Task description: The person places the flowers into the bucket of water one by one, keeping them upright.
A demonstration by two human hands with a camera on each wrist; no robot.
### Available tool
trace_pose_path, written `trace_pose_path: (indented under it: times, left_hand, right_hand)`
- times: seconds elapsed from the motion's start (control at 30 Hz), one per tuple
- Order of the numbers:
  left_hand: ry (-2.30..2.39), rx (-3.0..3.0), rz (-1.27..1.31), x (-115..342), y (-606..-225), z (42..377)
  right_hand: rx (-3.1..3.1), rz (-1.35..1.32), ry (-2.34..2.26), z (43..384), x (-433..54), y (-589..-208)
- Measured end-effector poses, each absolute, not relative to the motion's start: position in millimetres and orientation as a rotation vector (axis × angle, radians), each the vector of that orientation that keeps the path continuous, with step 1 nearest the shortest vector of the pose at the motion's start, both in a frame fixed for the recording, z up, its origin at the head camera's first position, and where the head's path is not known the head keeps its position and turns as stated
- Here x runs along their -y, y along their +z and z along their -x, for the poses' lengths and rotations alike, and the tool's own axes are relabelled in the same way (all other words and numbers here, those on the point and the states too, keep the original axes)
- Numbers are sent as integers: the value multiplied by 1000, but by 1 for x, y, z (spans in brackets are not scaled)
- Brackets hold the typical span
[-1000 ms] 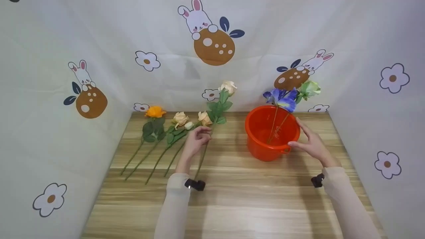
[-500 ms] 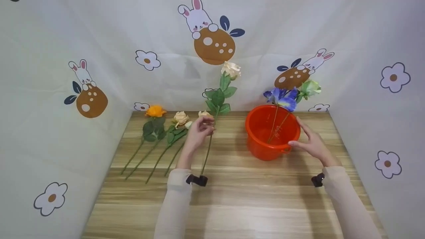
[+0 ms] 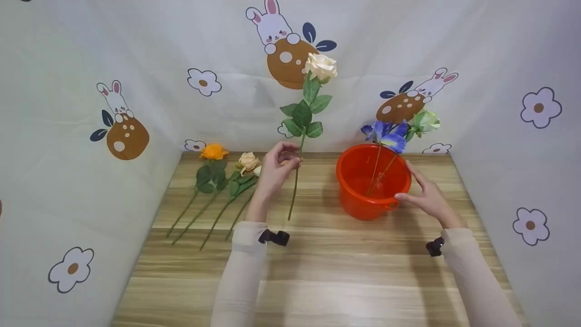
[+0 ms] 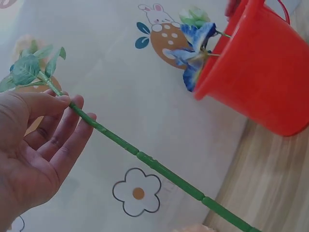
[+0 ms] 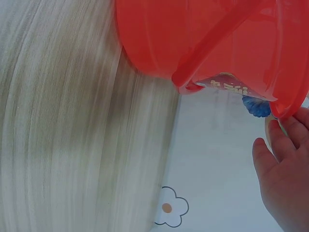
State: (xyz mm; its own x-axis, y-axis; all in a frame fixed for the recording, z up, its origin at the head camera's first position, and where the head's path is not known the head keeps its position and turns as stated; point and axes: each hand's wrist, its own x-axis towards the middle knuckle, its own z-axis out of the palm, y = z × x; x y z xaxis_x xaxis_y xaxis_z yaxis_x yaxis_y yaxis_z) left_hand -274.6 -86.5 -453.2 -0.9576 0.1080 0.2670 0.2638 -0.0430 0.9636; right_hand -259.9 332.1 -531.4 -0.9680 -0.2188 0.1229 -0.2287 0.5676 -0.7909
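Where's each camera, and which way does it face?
Head: on the person's head, facing forward and down at the table; left hand, right hand and both sleeves show.
Left wrist: worn there, facing the cream rose and the red bucket beyond; mainly the left hand shows.
Right wrist: worn there, facing the red bucket's outside and the table; the right hand shows.
Shared: head and left wrist views both show the cream rose and blue flower.

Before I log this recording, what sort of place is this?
Probably a small indoor recording booth: pale sheeting printed with cartoon rabbits and flowers stands around three sides of a light-brown wood-grain tabletop, and small black boxy devices are worn at both wrists.
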Motion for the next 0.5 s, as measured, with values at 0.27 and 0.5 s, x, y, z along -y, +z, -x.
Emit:
trace_pose_path:
  times: [0.27, 0.5]
  left_hand:
    - [-2057, 2047, 489, 74, -426, 280]
    - [-2116, 1974, 525, 58, -400, 282]
  right_hand:
    - [2822, -370, 1402, 259, -333, -529]
    - [2823, -382, 1404, 260, -334, -530]
